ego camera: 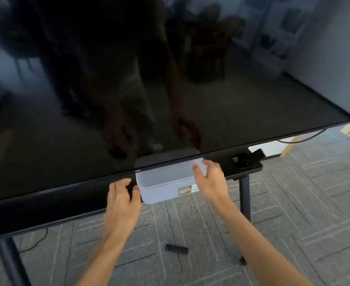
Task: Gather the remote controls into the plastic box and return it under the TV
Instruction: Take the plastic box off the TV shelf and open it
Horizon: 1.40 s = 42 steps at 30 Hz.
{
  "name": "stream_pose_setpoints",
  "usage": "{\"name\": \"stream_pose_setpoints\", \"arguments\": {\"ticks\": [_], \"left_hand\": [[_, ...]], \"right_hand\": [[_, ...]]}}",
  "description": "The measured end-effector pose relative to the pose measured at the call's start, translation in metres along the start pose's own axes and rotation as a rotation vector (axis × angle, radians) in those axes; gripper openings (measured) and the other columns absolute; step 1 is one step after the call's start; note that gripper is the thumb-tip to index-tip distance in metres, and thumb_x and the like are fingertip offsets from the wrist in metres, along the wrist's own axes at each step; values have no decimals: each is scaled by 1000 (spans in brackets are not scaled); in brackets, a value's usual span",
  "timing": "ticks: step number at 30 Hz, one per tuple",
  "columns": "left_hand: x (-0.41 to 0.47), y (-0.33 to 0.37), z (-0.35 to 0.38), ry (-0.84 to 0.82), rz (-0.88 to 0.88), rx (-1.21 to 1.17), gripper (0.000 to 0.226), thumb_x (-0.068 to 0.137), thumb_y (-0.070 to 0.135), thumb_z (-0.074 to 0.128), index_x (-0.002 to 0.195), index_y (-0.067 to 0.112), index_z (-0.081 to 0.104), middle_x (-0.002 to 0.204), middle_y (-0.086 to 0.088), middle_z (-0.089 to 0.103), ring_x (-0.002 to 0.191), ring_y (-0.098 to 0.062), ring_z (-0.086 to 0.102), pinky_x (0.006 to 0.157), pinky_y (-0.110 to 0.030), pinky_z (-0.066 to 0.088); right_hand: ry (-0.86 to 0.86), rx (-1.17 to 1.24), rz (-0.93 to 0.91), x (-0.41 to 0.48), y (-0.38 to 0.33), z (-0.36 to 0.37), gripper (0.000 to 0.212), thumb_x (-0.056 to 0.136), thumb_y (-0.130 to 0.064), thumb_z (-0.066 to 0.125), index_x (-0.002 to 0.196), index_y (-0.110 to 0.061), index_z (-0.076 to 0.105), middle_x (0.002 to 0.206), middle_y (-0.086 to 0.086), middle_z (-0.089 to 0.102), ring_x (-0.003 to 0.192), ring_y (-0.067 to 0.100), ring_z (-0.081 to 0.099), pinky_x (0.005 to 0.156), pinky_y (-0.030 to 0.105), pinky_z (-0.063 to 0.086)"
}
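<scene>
Both hands are at the plastic box (166, 183) on the black shelf (66, 205) under the TV (128, 79): my right hand (210, 178) grips its right end, my left hand (122, 200) spread beside its left end, contact unclear. One dark remote (176, 248) lies on the carpet (294, 223); the box's contents are hard to make out.

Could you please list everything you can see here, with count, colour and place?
TV: one, black, switched off, fills the upper picture.
Shelf: one, black, under the TV.
Plastic box: one, translucent white with a dark label, on the shelf under the TV; looks empty.
Remote control: one, black, on the carpet below.
Dark device: one, black, right end of the shelf; type unclear.
Stand legs: two, black, left and right.
Carpet: grey, striped tiles.
Left hand: open, at the box's left end.
Right hand: on the box's right end.
</scene>
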<state>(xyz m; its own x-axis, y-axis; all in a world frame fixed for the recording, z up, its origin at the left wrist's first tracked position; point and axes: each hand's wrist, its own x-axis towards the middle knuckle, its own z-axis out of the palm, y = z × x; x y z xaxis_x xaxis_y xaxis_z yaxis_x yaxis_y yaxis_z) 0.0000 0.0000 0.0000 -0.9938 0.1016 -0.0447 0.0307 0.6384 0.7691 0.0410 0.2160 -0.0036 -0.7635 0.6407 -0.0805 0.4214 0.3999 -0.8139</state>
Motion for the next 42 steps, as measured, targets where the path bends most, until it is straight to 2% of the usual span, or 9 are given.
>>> {"name": "stream_pose_setpoints", "arguments": {"ticks": [2,5,9,16,22,30,34,39,42], "left_hand": [[17,-13,11,-25,-119,-10,46,100,39,43,138,12,45,145,-7,42,122,-25,53,98,-44,45],[36,-20,36,-182,-190,-124,52,101,43,40,145,14,40,148,-10,45,129,-27,48,108,-42,38],[42,-17,57,-179,-206,-296,45,101,36,43,142,21,39,136,-8,54,119,-26,52,99,-37,39],[-7,-19,64,-95,-211,-403,34,101,26,42,135,22,41,127,-6,54,108,-22,55,83,-34,43],[-67,-17,74,-80,-243,-556,34,103,28,40,137,28,42,130,-1,55,118,-22,54,98,-40,44],[-125,-21,93,-113,-181,-449,36,103,26,40,139,33,39,127,8,49,116,-14,48,101,-42,43],[-135,-17,98,-174,-165,-420,32,102,25,42,134,26,41,130,2,52,118,-20,54,102,-47,47],[-132,-21,115,-241,-132,-329,18,101,22,43,117,26,39,124,-3,53,108,-19,57,87,-38,53],[-131,-41,136,-292,-95,-276,17,99,23,43,116,26,39,122,1,53,108,-17,56,88,-39,52]], "right_hand": [[28,-49,70,12,-1,17,53,99,-34,52,143,-7,42,151,9,39,132,27,44,103,41,39],[65,8,121,24,5,33,50,99,-22,53,144,-6,37,150,12,40,129,30,47,103,42,43],[147,134,150,26,13,36,55,96,-13,58,145,-8,34,140,11,50,126,29,51,97,32,43],[252,320,192,-4,42,17,32,93,-21,64,124,-12,61,116,9,62,99,21,62,74,26,52],[171,482,229,-38,72,-10,22,94,-24,62,114,-21,55,108,-4,61,94,11,60,63,22,45],[166,490,238,-79,119,-40,21,92,-22,64,111,-24,55,107,-6,64,96,11,62,66,22,48],[238,446,226,-86,125,-59,19,89,-31,67,103,-24,56,100,-6,65,91,10,64,64,22,48],[274,328,207,-85,147,-76,24,88,-38,66,100,-19,59,90,-11,63,79,-1,60,57,17,42],[269,321,208,-91,183,-71,23,89,-35,65,103,-18,60,90,-16,61,82,-3,58,57,15,40]]}}
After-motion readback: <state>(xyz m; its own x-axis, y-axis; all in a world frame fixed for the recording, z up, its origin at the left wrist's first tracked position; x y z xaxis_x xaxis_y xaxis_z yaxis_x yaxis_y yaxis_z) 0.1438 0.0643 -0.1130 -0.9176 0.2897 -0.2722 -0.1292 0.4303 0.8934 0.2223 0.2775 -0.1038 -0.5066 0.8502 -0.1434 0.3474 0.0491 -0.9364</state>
